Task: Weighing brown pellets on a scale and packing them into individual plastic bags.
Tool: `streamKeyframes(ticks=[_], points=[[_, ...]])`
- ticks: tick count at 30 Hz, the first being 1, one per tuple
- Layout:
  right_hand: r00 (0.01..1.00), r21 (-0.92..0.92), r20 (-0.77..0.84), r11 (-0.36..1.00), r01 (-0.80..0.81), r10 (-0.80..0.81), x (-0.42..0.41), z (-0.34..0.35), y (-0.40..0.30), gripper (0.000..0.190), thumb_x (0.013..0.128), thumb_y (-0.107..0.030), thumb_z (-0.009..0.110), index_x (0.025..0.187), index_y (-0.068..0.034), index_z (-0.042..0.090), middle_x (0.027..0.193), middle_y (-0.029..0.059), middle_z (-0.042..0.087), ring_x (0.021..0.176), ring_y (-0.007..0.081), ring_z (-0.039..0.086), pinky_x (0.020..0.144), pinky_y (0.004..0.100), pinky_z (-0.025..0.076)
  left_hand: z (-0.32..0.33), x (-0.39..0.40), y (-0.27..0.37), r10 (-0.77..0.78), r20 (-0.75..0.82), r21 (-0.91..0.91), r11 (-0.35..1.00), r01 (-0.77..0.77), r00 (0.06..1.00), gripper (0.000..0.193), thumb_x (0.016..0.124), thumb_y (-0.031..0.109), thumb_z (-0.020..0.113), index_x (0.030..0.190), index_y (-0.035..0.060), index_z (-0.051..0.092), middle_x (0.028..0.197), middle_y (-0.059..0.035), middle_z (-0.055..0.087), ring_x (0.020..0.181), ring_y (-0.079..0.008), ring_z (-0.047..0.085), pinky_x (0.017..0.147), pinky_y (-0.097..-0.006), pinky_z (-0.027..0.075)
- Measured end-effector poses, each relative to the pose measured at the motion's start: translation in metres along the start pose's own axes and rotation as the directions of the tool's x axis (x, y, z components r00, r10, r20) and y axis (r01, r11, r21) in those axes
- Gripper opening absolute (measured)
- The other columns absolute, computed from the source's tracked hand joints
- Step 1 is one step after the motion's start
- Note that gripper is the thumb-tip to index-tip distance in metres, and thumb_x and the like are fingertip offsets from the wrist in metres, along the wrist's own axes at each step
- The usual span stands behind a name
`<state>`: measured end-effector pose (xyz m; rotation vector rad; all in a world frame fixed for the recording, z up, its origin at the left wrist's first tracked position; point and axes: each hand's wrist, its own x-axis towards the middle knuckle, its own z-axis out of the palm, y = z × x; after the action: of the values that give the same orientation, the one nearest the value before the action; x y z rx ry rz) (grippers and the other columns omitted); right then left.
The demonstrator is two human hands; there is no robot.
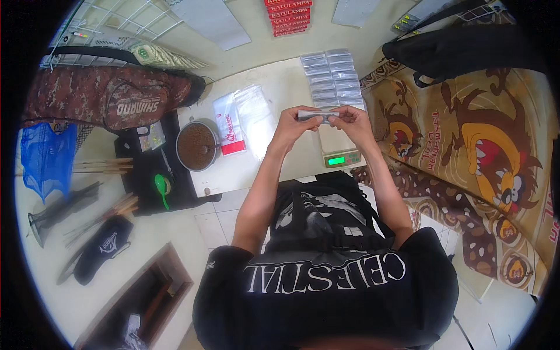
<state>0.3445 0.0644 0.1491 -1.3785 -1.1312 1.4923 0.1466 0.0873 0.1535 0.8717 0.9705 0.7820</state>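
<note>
Between my left hand (298,124) and my right hand (352,122) stretches a small clear plastic packet (313,115), its contents dark. Fingers and thumbs of both hands pinch it along its length. Below them sits a digital scale (340,154) with a lit green display. Two columns of filled plastic packets (331,81) lie just beyond my hands. Left of my arms are a stack of clear plastic bags (253,116) and a printed bag pack (230,127) with a red end. A round metal bowl (178,159) holds brown granular material, with a scoop partly sunk in it.
A camouflage Shimano bag (105,96) hangs at left above a black surface with a green spoon (162,188). Red packets (288,17) are on the wall ahead. At right, a black bag (455,52) hangs by a cartoon-printed mattress (420,118). The white table's front edge (227,189) faces me.
</note>
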Motion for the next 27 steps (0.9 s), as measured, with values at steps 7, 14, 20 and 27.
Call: streamKeyframes(ticks=[7,14,20,27], points=[[0.999,0.083,-0.027,0.996,-0.025,0.027,0.01,-0.006,0.005,0.028,0.078,-0.007,0.072,0.103,0.002,0.063,0.079,0.0051,0.064,0.069,0.0088,0.06,0.06,0.022,0.047,0.006,0.014,-0.004,-0.008,-0.051,0.036,0.999,0.01,0.999,0.029,0.082,0.011,0.071,0.104,-0.0053,0.06,0.084,-0.0104,0.066,0.076,-0.0139,0.065,0.072,-0.0246,0.054],[0.993,0.072,-0.103,0.996,-0.051,0.058,0.055,-0.013,0.022,0.032,0.078,-0.006,0.072,0.105,0.006,0.06,0.085,0.011,0.065,0.071,0.013,0.064,0.061,0.0237,0.05,0.0,0.051,-0.013,0.001,-0.102,-0.012,1.0,-0.002,0.995,0.027,0.085,0.007,0.066,0.105,-0.0095,0.057,0.093,-0.0135,0.064,0.079,-0.018,0.066,0.074,-0.0253,0.055],[0.98,0.183,-0.185,0.982,-0.042,0.076,0.136,-0.028,0.067,0.035,0.079,-0.003,0.07,0.108,0.01,0.057,0.093,0.0163,0.064,0.076,0.0186,0.066,0.065,0.0254,0.055,-0.017,0.134,-0.042,0.011,-0.242,-0.065,0.998,-0.027,0.97,0.023,0.083,-0.001,0.064,0.102,-0.0112,0.056,0.092,-0.0155,0.063,0.074,-0.0209,0.067,0.068,-0.0255,0.057],[0.935,0.046,-0.351,0.998,-0.043,0.056,0.23,-0.026,0.095,0.03,0.073,-0.002,0.071,0.101,0.004,0.062,0.085,0.0135,0.067,0.069,0.0179,0.067,0.063,0.0265,0.054,-0.034,0.218,-0.051,-0.012,-0.413,0.009,1.0,0.018,0.911,0.038,0.082,-0.002,0.064,0.109,-0.0219,0.045,0.091,-0.0184,0.062,0.073,-0.0261,0.068,0.061,-0.0273,0.059]])
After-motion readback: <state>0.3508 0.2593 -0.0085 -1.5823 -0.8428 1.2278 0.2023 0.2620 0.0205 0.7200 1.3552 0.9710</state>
